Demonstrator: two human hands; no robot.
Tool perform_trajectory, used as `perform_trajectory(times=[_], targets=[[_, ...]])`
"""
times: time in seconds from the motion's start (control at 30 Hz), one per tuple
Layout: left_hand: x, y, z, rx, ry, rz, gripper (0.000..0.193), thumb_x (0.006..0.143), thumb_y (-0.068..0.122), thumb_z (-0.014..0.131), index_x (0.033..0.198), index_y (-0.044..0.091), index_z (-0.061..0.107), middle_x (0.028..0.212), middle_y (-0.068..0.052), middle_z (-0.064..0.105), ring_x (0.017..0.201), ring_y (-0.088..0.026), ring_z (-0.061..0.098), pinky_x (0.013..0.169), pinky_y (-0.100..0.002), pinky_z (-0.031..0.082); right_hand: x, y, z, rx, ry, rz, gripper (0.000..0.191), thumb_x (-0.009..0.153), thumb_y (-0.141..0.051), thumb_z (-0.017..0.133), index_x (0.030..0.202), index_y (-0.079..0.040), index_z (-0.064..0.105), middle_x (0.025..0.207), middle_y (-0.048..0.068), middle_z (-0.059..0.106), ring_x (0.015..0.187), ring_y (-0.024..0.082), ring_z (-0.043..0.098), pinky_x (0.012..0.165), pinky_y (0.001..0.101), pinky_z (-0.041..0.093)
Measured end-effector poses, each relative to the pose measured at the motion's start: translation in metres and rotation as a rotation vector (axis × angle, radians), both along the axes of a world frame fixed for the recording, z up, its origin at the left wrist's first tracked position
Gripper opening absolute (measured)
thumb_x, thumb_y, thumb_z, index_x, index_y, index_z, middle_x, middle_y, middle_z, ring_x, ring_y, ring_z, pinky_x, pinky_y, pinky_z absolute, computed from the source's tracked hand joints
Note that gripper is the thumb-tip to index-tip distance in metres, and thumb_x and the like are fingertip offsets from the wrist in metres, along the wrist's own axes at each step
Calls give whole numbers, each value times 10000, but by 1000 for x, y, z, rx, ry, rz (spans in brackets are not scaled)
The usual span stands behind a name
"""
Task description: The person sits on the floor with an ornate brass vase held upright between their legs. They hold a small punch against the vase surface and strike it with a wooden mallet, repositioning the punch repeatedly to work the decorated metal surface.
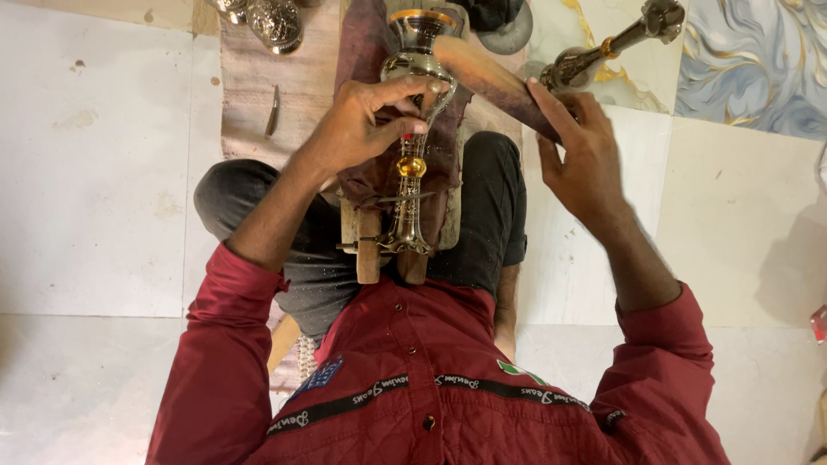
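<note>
A tall silver metal stand with an amber band lies lengthwise over my lap, resting on a maroon cloth and a wooden block. My left hand grips the stand around its bulbous middle, fingers wrapped over it. My right hand holds the lower end of a flat brown wooden stick. The stick's far end lies against the stand's upper cup.
A second dark metal stand lies on the patterned tile at the top right. Embossed silver vessels stand at the top left on a brown mat, with a thin metal tool beside them. A red object shows at the right edge.
</note>
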State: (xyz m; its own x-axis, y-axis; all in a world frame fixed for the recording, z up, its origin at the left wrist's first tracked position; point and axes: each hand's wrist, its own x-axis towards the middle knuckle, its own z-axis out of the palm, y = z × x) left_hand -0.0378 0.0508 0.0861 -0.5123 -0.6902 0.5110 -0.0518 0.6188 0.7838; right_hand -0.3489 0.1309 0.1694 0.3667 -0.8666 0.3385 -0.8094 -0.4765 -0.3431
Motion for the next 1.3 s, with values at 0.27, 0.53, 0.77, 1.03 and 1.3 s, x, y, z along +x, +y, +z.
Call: perform_trajectory(times=[0.27, 0.53, 0.77, 1.03, 1.3], targets=[[-2, 3, 9, 319, -53, 17, 484, 912, 132, 797, 1372, 137, 649, 1219, 1, 710, 1108, -168, 748, 1157, -413, 538, -6, -10, 10, -53, 246, -69, 607, 974, 45, 721, 1506, -221, 600, 1220, 106, 615, 1046, 255, 631, 893, 412, 529], [-2, 2, 9, 128, -49, 13, 520, 929, 71, 832, 1403, 68, 619, 1021, -101, 800, 1054, -170, 770, 1222, -463, 434, -15, -8, 21, 52, -113, 17, 657, 991, 49, 755, 1573, -138, 514, 1284, 111, 600, 1153, 244, 605, 966, 398, 506], [-3, -1, 5, 129, -59, 6, 497, 939, 72, 816, 1400, 66, 630, 1007, -89, 796, 1091, -192, 758, 1116, -412, 541, -10, -6, 26, -97, 92, 14, 633, 984, 61, 756, 1552, -149, 573, 1253, 77, 615, 1143, 241, 596, 997, 414, 458], [0, -5, 4, 12, -66, -17, 507, 940, 49, 844, 1393, 52, 617, 1043, -110, 799, 1026, -193, 784, 1009, -389, 600, -9, -4, 20, -130, 95, -22, 614, 989, 66, 737, 1533, -174, 583, 1248, 58, 612, 1160, 218, 602, 989, 412, 472], [1, -9, 1, 79, -67, -62, 487, 946, 23, 800, 1398, 17, 617, 1031, -96, 801, 974, -173, 785, 977, -361, 618, -3, 1, 30, 119, -359, 30, 617, 997, 56, 686, 1544, -172, 514, 1298, 79, 538, 1211, 224, 600, 1026, 368, 564]])
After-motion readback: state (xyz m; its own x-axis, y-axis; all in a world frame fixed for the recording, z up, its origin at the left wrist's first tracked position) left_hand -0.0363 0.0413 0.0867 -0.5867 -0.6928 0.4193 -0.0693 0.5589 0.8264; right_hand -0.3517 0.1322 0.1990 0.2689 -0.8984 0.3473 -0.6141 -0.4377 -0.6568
